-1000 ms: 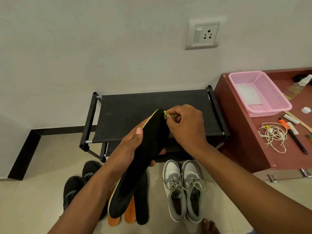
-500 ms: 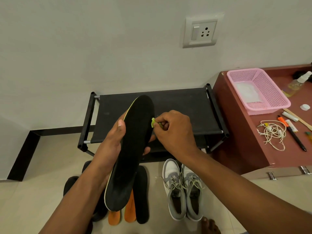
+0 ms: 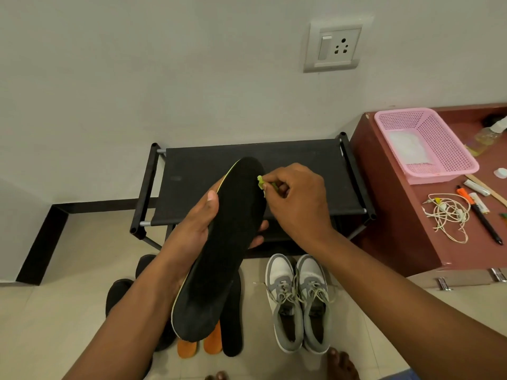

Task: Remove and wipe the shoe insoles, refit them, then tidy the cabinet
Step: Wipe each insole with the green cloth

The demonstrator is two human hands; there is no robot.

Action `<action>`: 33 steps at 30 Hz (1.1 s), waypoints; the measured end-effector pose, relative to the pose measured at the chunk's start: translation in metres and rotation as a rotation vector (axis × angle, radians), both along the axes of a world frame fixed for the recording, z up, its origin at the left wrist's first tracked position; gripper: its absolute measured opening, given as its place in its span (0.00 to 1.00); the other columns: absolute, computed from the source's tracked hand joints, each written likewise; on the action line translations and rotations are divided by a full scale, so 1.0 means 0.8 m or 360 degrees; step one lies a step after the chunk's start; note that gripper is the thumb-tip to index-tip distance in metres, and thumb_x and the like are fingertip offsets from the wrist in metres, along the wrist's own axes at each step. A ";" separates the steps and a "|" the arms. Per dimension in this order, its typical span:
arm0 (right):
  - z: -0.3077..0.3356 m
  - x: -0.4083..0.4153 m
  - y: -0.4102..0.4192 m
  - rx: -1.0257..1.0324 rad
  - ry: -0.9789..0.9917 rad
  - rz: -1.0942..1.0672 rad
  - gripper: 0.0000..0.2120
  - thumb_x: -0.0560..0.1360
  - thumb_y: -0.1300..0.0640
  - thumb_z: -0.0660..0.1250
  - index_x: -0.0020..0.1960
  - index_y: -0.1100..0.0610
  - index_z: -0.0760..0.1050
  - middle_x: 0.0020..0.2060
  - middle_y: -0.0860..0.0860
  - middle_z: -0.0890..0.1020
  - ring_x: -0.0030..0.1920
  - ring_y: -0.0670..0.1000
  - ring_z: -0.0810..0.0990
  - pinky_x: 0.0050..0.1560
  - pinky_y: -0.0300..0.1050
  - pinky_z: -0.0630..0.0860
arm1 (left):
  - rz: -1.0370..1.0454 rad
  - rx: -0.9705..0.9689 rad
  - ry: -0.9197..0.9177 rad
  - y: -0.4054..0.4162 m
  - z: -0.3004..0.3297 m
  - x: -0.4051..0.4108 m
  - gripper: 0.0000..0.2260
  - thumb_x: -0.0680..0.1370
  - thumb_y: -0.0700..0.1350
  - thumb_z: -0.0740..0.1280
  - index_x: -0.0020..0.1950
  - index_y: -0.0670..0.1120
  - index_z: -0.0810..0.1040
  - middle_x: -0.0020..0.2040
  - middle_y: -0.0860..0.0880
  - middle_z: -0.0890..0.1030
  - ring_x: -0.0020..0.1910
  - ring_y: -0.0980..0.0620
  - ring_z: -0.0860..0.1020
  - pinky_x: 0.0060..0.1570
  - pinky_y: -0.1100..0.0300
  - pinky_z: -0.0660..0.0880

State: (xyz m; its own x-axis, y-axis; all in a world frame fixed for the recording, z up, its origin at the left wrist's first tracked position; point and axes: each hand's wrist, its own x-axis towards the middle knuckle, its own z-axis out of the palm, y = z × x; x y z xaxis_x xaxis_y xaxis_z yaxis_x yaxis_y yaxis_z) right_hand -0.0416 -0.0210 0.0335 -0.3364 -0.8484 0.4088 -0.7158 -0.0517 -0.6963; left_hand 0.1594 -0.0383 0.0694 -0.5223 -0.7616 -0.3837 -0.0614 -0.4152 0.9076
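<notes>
We note a long black insole point(image 3: 219, 259) with a thin yellow-green edge, held up at a tilt, toe end far, heel near. A small green cloth point(image 3: 261, 184) touches its far right edge. On the floor beneath lie two orange insoles point(image 3: 199, 345) and another black insole point(image 3: 232, 325) (partly hidden). Right of them, grey-and-white sneakers point(image 3: 299, 303) stand side by side; black shoes point(image 3: 120, 289) sit left.

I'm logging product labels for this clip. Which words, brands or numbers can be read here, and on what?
None can be read.
Black insole: no print shows.
Grey sneakers: no logo legible.
Small tubes and pen on the cabinet: any print too small and blurred.
Wall socket: no text visible.
</notes>
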 end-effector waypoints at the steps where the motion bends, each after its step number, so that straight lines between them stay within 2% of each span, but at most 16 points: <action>1: -0.001 0.006 0.002 0.0026 -0.0010 0.0039 0.03 0.76 0.58 0.75 0.48 0.53 0.86 0.41 0.48 0.81 0.40 0.43 0.77 0.41 0.38 0.77 | 0.0033 -0.0067 -0.0053 -0.005 -0.003 0.002 0.16 0.86 0.55 0.51 0.68 0.58 0.73 0.51 0.54 0.88 0.46 0.57 0.87 0.37 0.64 0.82; 3: -0.004 0.019 0.007 0.0089 -0.0044 0.0139 0.03 0.75 0.58 0.75 0.49 0.54 0.86 0.43 0.48 0.81 0.41 0.43 0.77 0.42 0.38 0.78 | 0.0092 -0.0126 -0.0123 -0.012 -0.009 0.007 0.19 0.86 0.58 0.51 0.74 0.60 0.71 0.64 0.50 0.83 0.58 0.52 0.84 0.46 0.58 0.84; 5: -0.005 0.034 0.014 0.0129 -0.0078 0.0243 0.04 0.76 0.57 0.75 0.50 0.54 0.85 0.44 0.48 0.81 0.42 0.43 0.78 0.43 0.38 0.79 | 0.0172 -0.0125 -0.0082 -0.015 -0.013 0.011 0.20 0.85 0.60 0.52 0.76 0.61 0.70 0.68 0.48 0.80 0.65 0.46 0.81 0.54 0.51 0.83; 7: -0.005 0.050 0.023 0.0162 -0.0111 0.0359 0.04 0.76 0.57 0.74 0.50 0.54 0.85 0.45 0.48 0.81 0.43 0.43 0.79 0.44 0.38 0.80 | 0.0266 -0.0096 -0.0001 -0.015 -0.013 0.013 0.20 0.86 0.60 0.52 0.76 0.60 0.71 0.67 0.48 0.81 0.64 0.47 0.82 0.57 0.48 0.82; 10: -0.006 0.075 0.036 0.0163 -0.0126 0.0510 0.03 0.76 0.57 0.73 0.49 0.55 0.85 0.44 0.48 0.80 0.42 0.44 0.78 0.43 0.37 0.79 | 0.0389 -0.0050 0.0052 -0.012 -0.008 0.013 0.19 0.85 0.60 0.54 0.73 0.59 0.74 0.62 0.51 0.84 0.60 0.50 0.84 0.51 0.53 0.84; 12: -0.006 0.081 0.040 0.0143 -0.0108 0.0524 0.03 0.76 0.58 0.73 0.48 0.56 0.84 0.43 0.48 0.79 0.41 0.45 0.78 0.42 0.40 0.80 | 0.0423 0.0015 0.0070 -0.011 -0.008 0.013 0.20 0.85 0.61 0.55 0.74 0.60 0.74 0.63 0.49 0.84 0.62 0.47 0.83 0.54 0.50 0.82; 15: -0.003 0.070 0.034 0.0105 -0.0065 0.0442 0.02 0.76 0.59 0.73 0.48 0.56 0.83 0.44 0.48 0.79 0.42 0.44 0.78 0.42 0.41 0.80 | 0.0302 0.0077 0.0108 -0.005 -0.005 0.006 0.20 0.85 0.62 0.54 0.74 0.62 0.73 0.65 0.45 0.82 0.63 0.43 0.83 0.58 0.44 0.81; 18: 0.003 0.046 0.021 0.0049 -0.0041 0.0252 0.01 0.76 0.59 0.74 0.47 0.55 0.83 0.44 0.48 0.79 0.43 0.43 0.77 0.44 0.39 0.78 | 0.0116 0.0136 0.0123 0.004 -0.003 -0.003 0.20 0.85 0.59 0.54 0.74 0.59 0.74 0.65 0.43 0.83 0.62 0.42 0.83 0.54 0.48 0.83; 20: 0.007 0.027 0.012 -0.0005 -0.0017 0.0073 0.01 0.75 0.60 0.74 0.46 0.55 0.83 0.43 0.48 0.79 0.41 0.44 0.77 0.42 0.38 0.77 | 0.0009 0.0210 0.0180 0.007 -0.002 -0.008 0.19 0.86 0.57 0.53 0.75 0.57 0.72 0.65 0.42 0.82 0.62 0.39 0.83 0.53 0.47 0.83; 23: 0.009 0.004 0.003 -0.0051 -0.0042 -0.0085 0.02 0.76 0.59 0.73 0.48 0.54 0.84 0.42 0.48 0.81 0.41 0.45 0.78 0.42 0.44 0.79 | -0.0092 0.0243 0.0198 0.008 0.000 -0.012 0.18 0.86 0.55 0.52 0.75 0.58 0.71 0.62 0.41 0.84 0.60 0.36 0.83 0.49 0.48 0.84; 25: 0.008 0.000 0.001 -0.0062 -0.0072 -0.0103 0.02 0.76 0.58 0.73 0.48 0.54 0.84 0.42 0.48 0.81 0.41 0.46 0.79 0.43 0.47 0.80 | -0.0124 0.0228 0.0226 0.007 0.001 -0.012 0.18 0.86 0.55 0.52 0.75 0.60 0.70 0.63 0.42 0.83 0.61 0.37 0.83 0.50 0.47 0.84; 27: 0.006 0.007 0.003 -0.0054 -0.0092 -0.0063 0.02 0.77 0.58 0.74 0.49 0.55 0.85 0.42 0.48 0.81 0.41 0.45 0.79 0.43 0.45 0.80 | -0.0100 0.0187 0.0227 0.006 -0.003 -0.011 0.18 0.87 0.55 0.52 0.75 0.60 0.71 0.66 0.43 0.82 0.63 0.38 0.82 0.53 0.44 0.83; 30: 0.005 0.031 0.010 -0.0016 -0.0143 0.0102 0.03 0.76 0.57 0.74 0.49 0.54 0.85 0.43 0.48 0.82 0.43 0.44 0.79 0.44 0.45 0.80 | 0.0034 -0.0007 0.0066 0.002 -0.013 -0.008 0.19 0.86 0.59 0.51 0.75 0.60 0.71 0.64 0.46 0.83 0.63 0.44 0.83 0.52 0.48 0.83; 33: 0.007 0.064 0.028 0.0023 -0.0186 0.0341 0.04 0.76 0.58 0.74 0.51 0.55 0.85 0.45 0.48 0.82 0.45 0.43 0.80 0.48 0.43 0.80 | 0.0203 0.0010 0.0075 -0.002 -0.017 -0.003 0.23 0.85 0.62 0.54 0.75 0.54 0.73 0.65 0.43 0.82 0.65 0.43 0.81 0.56 0.50 0.82</action>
State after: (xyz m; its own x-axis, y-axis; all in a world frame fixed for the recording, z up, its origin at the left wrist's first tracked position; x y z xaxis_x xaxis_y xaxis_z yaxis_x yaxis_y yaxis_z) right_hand 0.0098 0.0012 0.0394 -0.1923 -0.9109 0.3651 -0.6042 -0.1833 -0.7754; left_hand 0.1569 -0.0399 0.0555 -0.4389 -0.8206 -0.3659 0.0349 -0.4225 0.9057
